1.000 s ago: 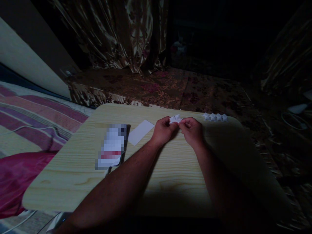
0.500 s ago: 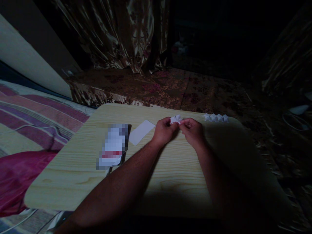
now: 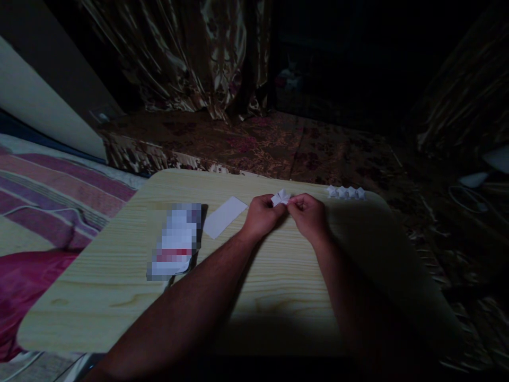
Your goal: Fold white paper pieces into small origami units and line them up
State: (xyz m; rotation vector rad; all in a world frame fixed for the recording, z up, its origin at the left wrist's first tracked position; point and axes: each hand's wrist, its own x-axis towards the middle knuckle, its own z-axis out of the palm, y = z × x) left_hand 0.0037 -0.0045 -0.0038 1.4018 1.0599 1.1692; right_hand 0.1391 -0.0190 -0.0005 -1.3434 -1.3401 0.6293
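Note:
A small white folded paper piece is pinched between my two hands over the far middle of a light wooden table. My left hand grips its left side with closed fingers. My right hand pinches its right side, fingers curled. A row of several small white folded paper stars lies on the table to the right of my hands. A flat white paper strip lies to the left of my left hand.
A blurred white and red object lies on the table's left part. A striped blanket and a red cloth lie to the left. Brown patterned fabric and a shiny curtain lie beyond. The right side is dark.
The view has shifted slightly, so everything sits a bit further left. My hands stay together on the folded paper, with only small finger movement.

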